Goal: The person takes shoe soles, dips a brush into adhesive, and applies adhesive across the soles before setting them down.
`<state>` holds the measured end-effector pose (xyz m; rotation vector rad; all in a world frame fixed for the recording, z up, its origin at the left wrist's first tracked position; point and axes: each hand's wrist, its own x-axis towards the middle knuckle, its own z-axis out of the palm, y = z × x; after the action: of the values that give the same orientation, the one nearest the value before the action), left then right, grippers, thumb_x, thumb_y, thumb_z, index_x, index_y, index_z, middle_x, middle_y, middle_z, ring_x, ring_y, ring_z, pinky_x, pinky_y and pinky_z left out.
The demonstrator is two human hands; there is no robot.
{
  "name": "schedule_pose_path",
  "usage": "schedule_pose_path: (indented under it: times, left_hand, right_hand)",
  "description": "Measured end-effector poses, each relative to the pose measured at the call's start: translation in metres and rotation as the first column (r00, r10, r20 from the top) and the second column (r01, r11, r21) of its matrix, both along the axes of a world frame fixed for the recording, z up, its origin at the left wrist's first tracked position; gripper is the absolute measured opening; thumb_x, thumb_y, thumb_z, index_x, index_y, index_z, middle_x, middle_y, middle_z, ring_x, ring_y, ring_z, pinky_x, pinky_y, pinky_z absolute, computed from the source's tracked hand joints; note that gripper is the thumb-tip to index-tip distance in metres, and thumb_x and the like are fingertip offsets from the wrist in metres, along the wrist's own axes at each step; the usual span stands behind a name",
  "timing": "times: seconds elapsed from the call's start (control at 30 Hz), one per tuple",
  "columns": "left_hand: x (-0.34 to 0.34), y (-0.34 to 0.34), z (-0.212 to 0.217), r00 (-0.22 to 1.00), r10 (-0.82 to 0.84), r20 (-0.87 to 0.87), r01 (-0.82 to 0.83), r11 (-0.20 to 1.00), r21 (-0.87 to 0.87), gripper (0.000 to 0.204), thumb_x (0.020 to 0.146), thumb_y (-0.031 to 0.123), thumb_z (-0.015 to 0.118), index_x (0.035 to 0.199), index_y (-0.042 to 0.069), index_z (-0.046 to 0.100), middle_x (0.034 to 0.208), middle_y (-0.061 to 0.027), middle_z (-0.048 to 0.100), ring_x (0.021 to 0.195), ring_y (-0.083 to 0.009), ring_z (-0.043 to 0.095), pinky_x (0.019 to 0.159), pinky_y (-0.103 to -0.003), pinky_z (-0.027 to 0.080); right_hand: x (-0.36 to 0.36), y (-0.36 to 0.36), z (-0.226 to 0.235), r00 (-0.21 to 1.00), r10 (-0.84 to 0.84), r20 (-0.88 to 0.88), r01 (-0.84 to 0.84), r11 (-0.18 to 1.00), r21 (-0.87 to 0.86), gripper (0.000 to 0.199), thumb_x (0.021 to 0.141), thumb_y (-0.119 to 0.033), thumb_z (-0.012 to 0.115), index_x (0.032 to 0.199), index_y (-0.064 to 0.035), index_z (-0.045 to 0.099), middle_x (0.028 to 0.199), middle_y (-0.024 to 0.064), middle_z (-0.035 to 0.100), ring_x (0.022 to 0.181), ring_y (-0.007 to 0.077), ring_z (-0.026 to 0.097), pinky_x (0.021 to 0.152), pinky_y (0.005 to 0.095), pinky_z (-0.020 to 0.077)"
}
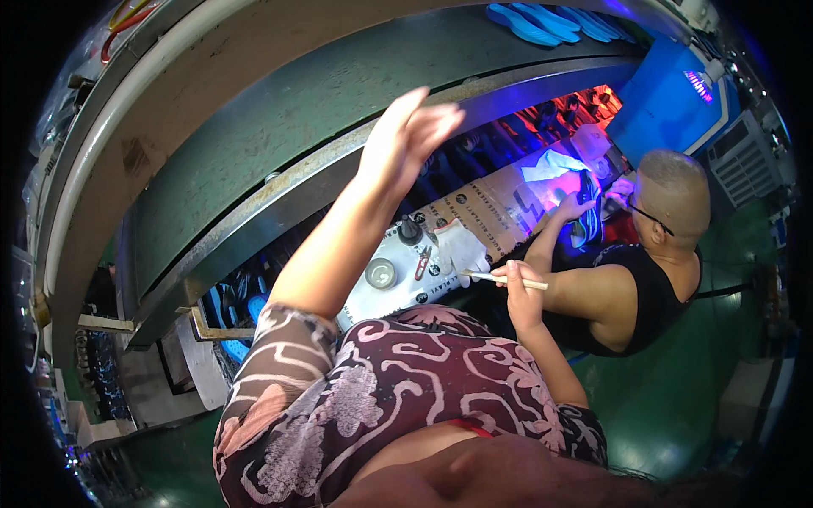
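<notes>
My left hand (409,135) is raised high with its fingers spread apart and holds nothing; it hovers in front of the grey-green conveyor frame (254,144). My right hand (521,292) is closed around a thin pale brush handle (500,278) that points left over the white worktop (398,292). On that worktop lie a small round tin (380,273), a red-handled tool (423,263) and a white cloth or glove (461,245).
A seated co-worker in a black sleeveless top (644,288) handles a shoe (586,216) under blue-violet light. Blue insoles (550,21) lie on the upper conveyor deck. Dark shoes sit in the lower deck (246,292). A blue machine (669,93) stands at the right.
</notes>
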<state>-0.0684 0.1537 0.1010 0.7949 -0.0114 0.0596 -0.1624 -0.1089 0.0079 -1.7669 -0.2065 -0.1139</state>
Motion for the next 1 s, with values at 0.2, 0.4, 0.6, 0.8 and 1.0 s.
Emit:
schedule_pose_path:
  times: [0.2,0.4,0.6,0.8,1.0]
  left_hand:
    - [-0.176,0.099,-0.177,0.895,0.307,-0.324,-0.012,0.743,0.669,0.032,0.088,0.016,0.053,0.115,0.001,0.048,0.092,-0.0131,0.061,0.079,-0.0189,0.062,0.069,-0.03,0.051]
    - [-0.299,0.127,-0.246,0.729,0.679,-0.091,0.199,-0.083,0.977,0.051,0.074,0.017,0.062,0.12,0.001,0.047,0.104,-0.0213,0.058,0.09,-0.033,0.059,0.078,-0.04,0.048]
    - [-0.266,0.112,-0.256,0.612,0.787,-0.078,0.357,-0.187,0.915,0.048,0.075,0.023,0.061,0.117,0.004,0.05,0.105,-0.018,0.059,0.092,-0.0343,0.059,0.076,-0.042,0.048]
    - [-0.259,0.104,-0.297,0.593,0.677,-0.435,0.661,-0.102,0.743,0.026,0.073,0.02,0.057,0.092,0.005,0.066,0.095,-0.0166,0.064,0.09,-0.0326,0.061,0.075,-0.041,0.049]
    - [-0.248,0.092,-0.28,0.589,0.64,-0.493,0.658,-0.026,0.752,0.031,0.071,0.024,0.056,0.094,0.004,0.064,0.096,-0.0159,0.064,0.091,-0.0332,0.061,0.079,-0.04,0.048]
  right_hand:
    - [0.006,0.009,-0.014,0.988,0.142,-0.062,-0.137,0.988,0.069,0.033,0.093,-0.019,0.048,0.074,0.0026,0.063,0.069,0.0069,0.06,0.06,0.0117,0.053,0.059,0.0246,0.0432]
    - [0.017,0.03,-0.01,0.964,0.242,-0.107,-0.244,0.97,-0.008,0.034,0.094,-0.02,0.045,0.076,0.0019,0.063,0.07,0.0065,0.062,0.061,0.011,0.054,0.059,0.0241,0.0434]
    - [0.02,0.038,-0.033,0.927,0.36,-0.109,-0.356,0.933,0.057,0.035,0.094,-0.023,0.045,0.076,0.0023,0.062,0.071,0.0069,0.061,0.061,0.0112,0.053,0.06,0.0243,0.0423]
    - [0.018,0.046,-0.027,0.909,0.395,-0.133,-0.396,0.918,0.022,0.035,0.094,-0.023,0.046,0.077,0.0029,0.063,0.07,0.0063,0.06,0.062,0.0106,0.052,0.06,0.0237,0.0411]
    - [0.015,0.037,-0.028,0.924,0.341,-0.174,-0.341,0.94,0.028,0.034,0.094,-0.023,0.047,0.077,0.0021,0.063,0.07,0.0056,0.06,0.062,0.0095,0.05,0.059,0.0231,0.0396]
